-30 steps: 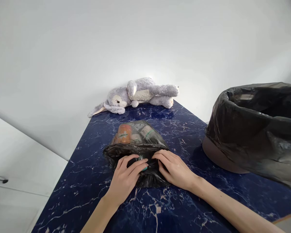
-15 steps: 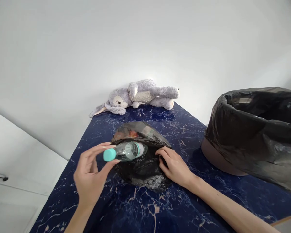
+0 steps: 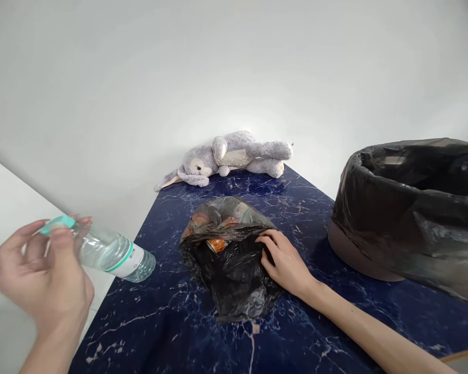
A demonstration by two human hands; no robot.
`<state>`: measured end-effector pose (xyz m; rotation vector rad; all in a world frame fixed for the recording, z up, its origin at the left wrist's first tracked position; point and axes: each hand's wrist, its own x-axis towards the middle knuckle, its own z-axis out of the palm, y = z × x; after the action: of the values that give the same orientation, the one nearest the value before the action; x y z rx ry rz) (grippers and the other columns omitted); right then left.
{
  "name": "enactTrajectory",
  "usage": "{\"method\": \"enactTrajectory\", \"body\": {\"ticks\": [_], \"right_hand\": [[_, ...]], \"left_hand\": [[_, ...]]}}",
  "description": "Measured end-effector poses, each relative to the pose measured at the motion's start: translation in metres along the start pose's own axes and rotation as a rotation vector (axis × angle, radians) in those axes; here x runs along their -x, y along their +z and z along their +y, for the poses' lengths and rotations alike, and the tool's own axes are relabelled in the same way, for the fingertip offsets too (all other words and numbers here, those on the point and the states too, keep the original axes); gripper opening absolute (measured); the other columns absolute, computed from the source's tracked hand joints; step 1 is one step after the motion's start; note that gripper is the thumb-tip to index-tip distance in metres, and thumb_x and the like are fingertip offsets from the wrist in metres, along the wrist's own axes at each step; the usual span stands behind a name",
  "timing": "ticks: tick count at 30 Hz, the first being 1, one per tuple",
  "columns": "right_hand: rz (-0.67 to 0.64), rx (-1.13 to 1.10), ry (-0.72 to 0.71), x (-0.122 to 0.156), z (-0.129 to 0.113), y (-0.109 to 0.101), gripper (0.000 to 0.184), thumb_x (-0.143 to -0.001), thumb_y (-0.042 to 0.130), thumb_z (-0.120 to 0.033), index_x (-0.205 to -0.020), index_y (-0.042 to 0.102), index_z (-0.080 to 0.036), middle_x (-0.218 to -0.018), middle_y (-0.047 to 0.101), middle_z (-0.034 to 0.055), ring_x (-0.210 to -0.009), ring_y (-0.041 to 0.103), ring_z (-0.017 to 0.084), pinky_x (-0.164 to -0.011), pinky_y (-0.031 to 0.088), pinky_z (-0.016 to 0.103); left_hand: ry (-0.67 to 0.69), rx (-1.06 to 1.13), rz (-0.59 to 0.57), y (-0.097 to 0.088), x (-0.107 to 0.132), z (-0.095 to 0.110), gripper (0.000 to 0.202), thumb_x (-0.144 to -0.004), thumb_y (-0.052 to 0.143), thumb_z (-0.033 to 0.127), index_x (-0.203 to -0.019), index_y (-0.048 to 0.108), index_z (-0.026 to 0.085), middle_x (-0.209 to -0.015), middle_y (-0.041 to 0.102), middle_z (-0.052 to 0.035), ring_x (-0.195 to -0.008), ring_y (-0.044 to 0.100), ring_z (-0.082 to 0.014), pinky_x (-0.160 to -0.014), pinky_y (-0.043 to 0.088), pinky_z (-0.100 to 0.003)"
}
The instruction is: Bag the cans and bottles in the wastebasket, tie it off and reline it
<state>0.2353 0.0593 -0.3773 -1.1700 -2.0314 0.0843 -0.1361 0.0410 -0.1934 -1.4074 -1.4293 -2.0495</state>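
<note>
My left hand (image 3: 49, 265) is closed round the capped neck of a clear plastic bottle (image 3: 117, 253) with a teal cap and a white label. The bottle is tilted over the left edge of the table, its base pointing right. A black plastic bag (image 3: 237, 280) lies on the table with its mouth open toward me. Inside it an orange printed packet or can (image 3: 218, 244) shows; other contents are blurred through the thin film. My right hand (image 3: 286, 259) grips the right rim of the bag's mouth, its fingertips partly hidden in the folds.
The table (image 3: 171, 332) has a dark blue marbled top. A grey plush rabbit (image 3: 230, 156) lies on its side at the far end against the white wall. To the right stands a brown bin (image 3: 359, 254) with a black liner (image 3: 398, 218) folded over its rim.
My left hand has drawn the bottle out of the bag's mouth and carried it left. The orange item inside has come into sight. My right hand stays at the bag's rim.
</note>
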Motion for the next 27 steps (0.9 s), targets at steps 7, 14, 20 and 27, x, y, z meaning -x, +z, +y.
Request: {"method": "enactTrajectory", "body": {"ticks": [7, 14, 20, 27], "right_hand": [[0.111, 0.117, 0.061, -0.001, 0.005, 0.001, 0.040, -0.099, 0.051, -0.017, -0.139, 0.053, -0.020, -0.139, 0.056, 0.0194, -0.133, 0.054, 0.039, -0.104, 0.054, 0.057], [0.103, 0.217, 0.150, -0.003, 0.011, -0.002, 0.029, -0.104, 0.050, -0.025, -0.130, 0.058, -0.016, -0.131, 0.062, 0.0207, -0.125, 0.057, 0.040, -0.101, 0.051, 0.057], [0.115, 0.266, 0.157, -0.004, 0.014, -0.004, 0.026, -0.108, 0.046, -0.031, -0.123, 0.059, -0.015, -0.125, 0.061, 0.0212, -0.122, 0.056, 0.040, -0.099, 0.050, 0.054], [0.140, 0.392, 0.191, -0.006, 0.019, -0.008, 0.033, -0.108, 0.045, -0.034, -0.121, 0.061, -0.009, -0.131, 0.057, 0.0270, -0.127, 0.052, 0.042, -0.101, 0.049, 0.053]], "left_hand": [[-0.061, -0.016, -0.035, 0.002, 0.003, -0.050, 0.056, -0.074, 0.089, 0.041, -0.113, 0.054, 0.019, -0.102, 0.071, -0.0011, -0.092, 0.079, -0.0212, -0.099, 0.062, -0.052], [-0.101, -0.070, -0.104, -0.006, 0.006, -0.082, 0.069, -0.071, 0.094, 0.042, -0.121, 0.052, 0.019, -0.114, 0.073, -0.0083, -0.109, 0.075, -0.0264, -0.105, 0.057, -0.054], [-0.204, -0.060, -0.267, -0.012, 0.013, -0.072, 0.093, -0.064, 0.098, 0.051, -0.132, 0.042, 0.021, -0.127, 0.069, -0.0141, -0.128, 0.066, -0.0321, -0.114, 0.049, -0.058], [0.378, -0.421, -0.139, -0.026, 0.039, -0.045, 0.066, -0.083, 0.080, 0.036, -0.134, 0.047, 0.010, -0.146, 0.048, -0.0231, -0.144, 0.047, -0.0370, -0.121, 0.039, -0.059]]}}
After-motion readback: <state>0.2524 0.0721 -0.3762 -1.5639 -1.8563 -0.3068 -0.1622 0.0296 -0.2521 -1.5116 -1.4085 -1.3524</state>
